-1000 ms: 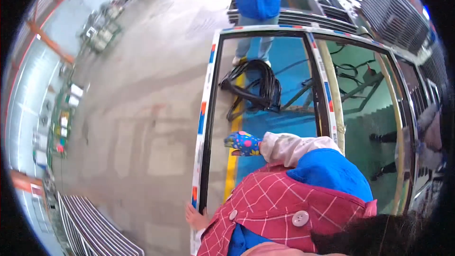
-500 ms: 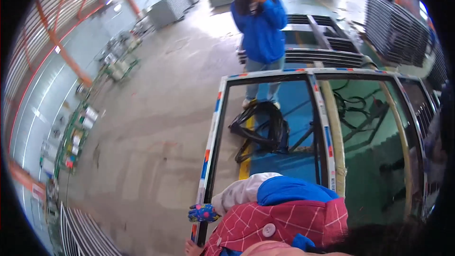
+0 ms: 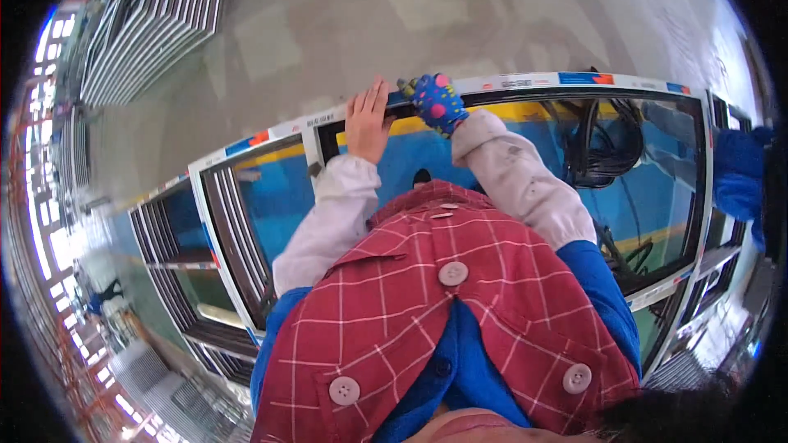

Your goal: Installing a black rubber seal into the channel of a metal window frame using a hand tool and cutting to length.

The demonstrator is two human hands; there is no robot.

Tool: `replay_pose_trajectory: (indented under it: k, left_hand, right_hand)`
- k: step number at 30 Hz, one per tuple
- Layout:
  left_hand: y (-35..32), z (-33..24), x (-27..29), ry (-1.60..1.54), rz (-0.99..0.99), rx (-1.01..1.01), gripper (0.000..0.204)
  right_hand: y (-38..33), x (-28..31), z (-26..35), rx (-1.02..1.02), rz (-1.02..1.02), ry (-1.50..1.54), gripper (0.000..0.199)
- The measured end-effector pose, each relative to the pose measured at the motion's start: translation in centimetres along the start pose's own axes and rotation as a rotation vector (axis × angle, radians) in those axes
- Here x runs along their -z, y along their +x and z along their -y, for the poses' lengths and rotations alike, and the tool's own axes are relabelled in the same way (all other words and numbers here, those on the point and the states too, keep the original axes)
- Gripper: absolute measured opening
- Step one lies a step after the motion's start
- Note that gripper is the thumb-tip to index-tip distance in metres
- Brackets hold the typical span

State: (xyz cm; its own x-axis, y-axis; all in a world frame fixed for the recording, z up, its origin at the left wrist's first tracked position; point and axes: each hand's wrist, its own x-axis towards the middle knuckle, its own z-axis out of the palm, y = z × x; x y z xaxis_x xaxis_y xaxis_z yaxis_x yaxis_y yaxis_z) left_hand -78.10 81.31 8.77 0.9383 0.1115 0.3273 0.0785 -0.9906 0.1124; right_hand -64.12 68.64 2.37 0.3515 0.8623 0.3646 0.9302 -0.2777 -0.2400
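A large window frame (image 3: 517, 84) with white and coloured tape along its rails lies flat in front of me. My left hand (image 3: 368, 123) is bare, its fingers stretched out across the far rail. Just to its right, my right hand (image 3: 437, 104) wears a blue glove with pink dots. The gloved fingers are bent together at the same rail; what is between them, if anything, is hidden. A dark inner edge runs along the rail below both hands. Through the opening at right, a coil of black strip (image 3: 603, 143) shows over a blue and yellow surface.
Stacked dark frames (image 3: 185, 271) lie at the left under the taped frame. Another stack of grey frames (image 3: 168, 20) stands on the floor (image 3: 353, 16) at far left. At the right edge is part of a person in blue (image 3: 739, 172), close to the frame's end.
The view has swung left and down, so the rail now crosses in front of me. Both hands now show on it, side by side. The other person has shifted to the right edge of view.
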Motion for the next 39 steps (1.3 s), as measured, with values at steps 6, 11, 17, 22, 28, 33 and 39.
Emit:
replay_pose_trajectory:
  k: [6, 11, 17, 22, 28, 33, 39]
  left_hand:
    - [-2.5, -1.1, -0.7, -1.194, 0.133, 1.197, 0.023]
    - [-2.7, 0.1, -2.7, -1.462, 0.189, 1.295, 0.026]
    - [-3.9, 0.9, -3.8, -1.762, 0.024, 1.208, 0.019]
    - [-4.3, 1.5, -5.9, -1.734, -0.003, 1.331, 0.014]
    - [-3.6, 0.6, -5.4, -1.855, -0.122, 1.261, 0.013]
    - [-2.1, 1.0, 0.3, -1.122, 0.502, 0.912, 0.022]
    - [1.8, 1.9, 0.4, -0.095, 0.125, 0.038, 0.068]
  right_hand:
    - [0.8, 1.0, 1.2, -0.067, -0.043, 0.021, 0.025]
    - [1.5, -0.5, 2.0, -0.066, -0.051, 0.085, 0.023]
    - [1.1, -0.4, 2.0, -0.025, -0.050, 0.025, 0.021]
    - [1.4, 1.4, 2.8, -0.213, 0.303, -0.009, 0.056]
    - [2.0, 1.7, 2.5, -0.028, 0.208, -0.109, 0.049]
    - [1.6, 1.0, 2.0, -0.020, 0.061, -0.044, 0.045]
    - [2.2, 1.1, 2.3, -0.117, 0.227, -0.139, 0.053]
